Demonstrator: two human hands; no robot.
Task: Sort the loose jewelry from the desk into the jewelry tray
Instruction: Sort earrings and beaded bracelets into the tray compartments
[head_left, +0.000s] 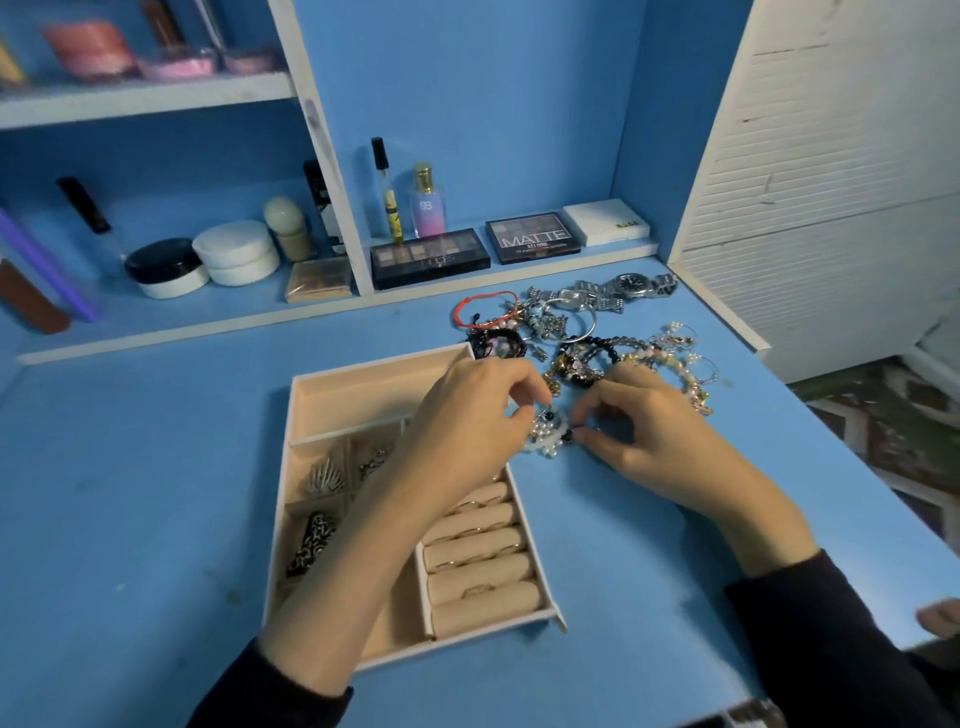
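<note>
The left forearm (363, 561) crosses the jewelry tray (363, 387), hiding its middle compartments and part of the ring rolls (480, 545). At one o'clock from the tray, the jewelry pile (582, 338) is too tangled to tell pieces apart. The left hand (467, 415) and right hand (639, 436) cover part of a white beaded bracelet (545, 434). At ten o'clock, the shelf jars (88, 49) blur and run off the top edge.

On the shelf ledge ahead of me, the right-hand eyeshadow palette (533, 237) reads "MATTE" in large letters; the smaller line beneath is illegible. The pink perfume bottle (427, 204) bears "BB". Lettering on the left palette (430, 257) is too blurred to read.
</note>
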